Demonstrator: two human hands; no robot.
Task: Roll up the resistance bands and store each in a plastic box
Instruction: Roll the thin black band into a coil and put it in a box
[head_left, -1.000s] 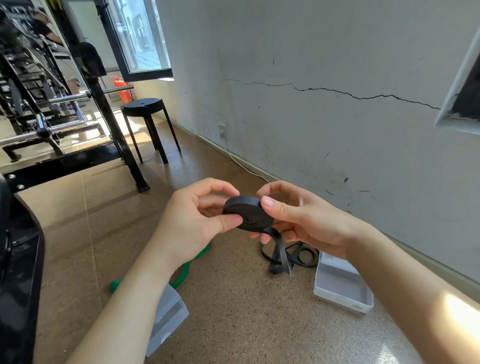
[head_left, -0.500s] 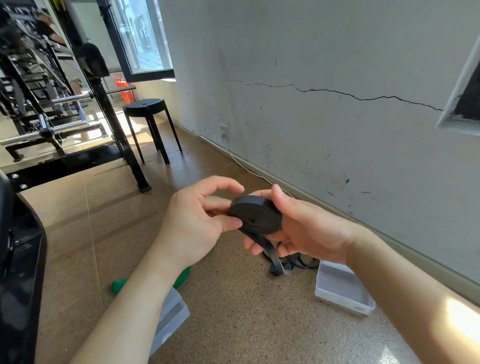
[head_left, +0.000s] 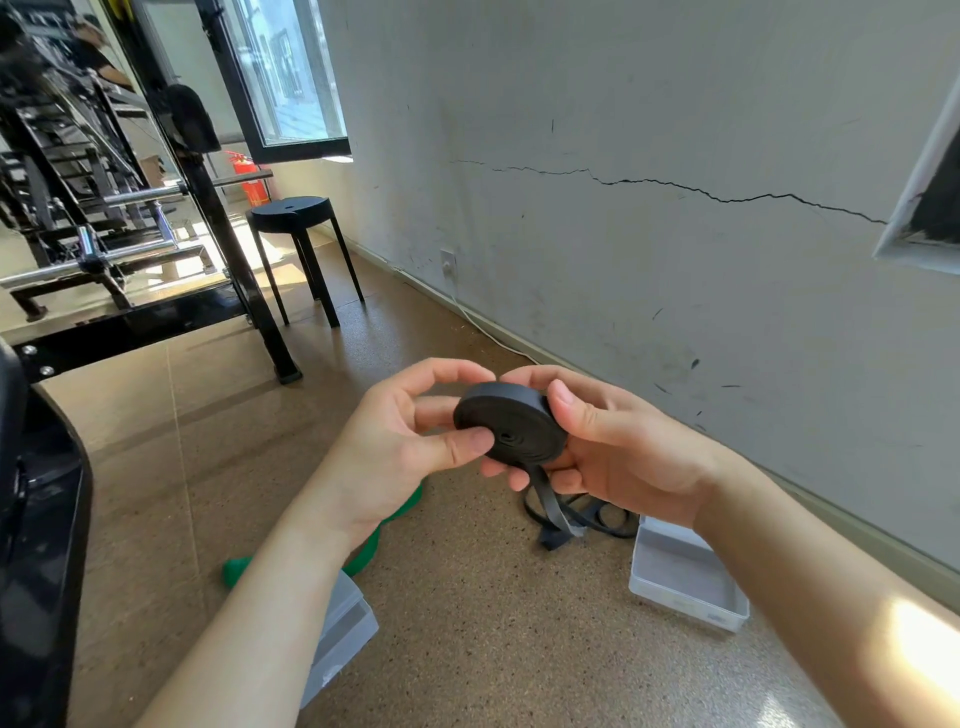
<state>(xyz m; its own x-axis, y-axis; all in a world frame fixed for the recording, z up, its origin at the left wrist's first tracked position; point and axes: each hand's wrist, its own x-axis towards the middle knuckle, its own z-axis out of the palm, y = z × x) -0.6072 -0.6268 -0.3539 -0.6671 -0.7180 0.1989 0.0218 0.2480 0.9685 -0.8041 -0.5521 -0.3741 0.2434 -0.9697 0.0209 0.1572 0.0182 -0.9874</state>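
Gripping black band (head_left: 509, 431): left hand (head_left: 395, 457), right hand (head_left: 623, 457); one green band (head_left: 371, 551), two boxes (head_left: 675, 597) (head_left: 343, 629).

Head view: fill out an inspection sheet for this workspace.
Surface: speckled brown floor.
Job's things: black band mostly rolled into a coil, its tail trailing to the floor; green band loose on the floor; plastic box open and empty at right; second plastic box partly hidden by the left forearm.
Clutter: nothing seen.
Hands: left hand and right hand both pinch the coil.
Cables: white cord runs along the skirting below a wall socket.
Surroundings: stool, gym rack, cracked wall, window.
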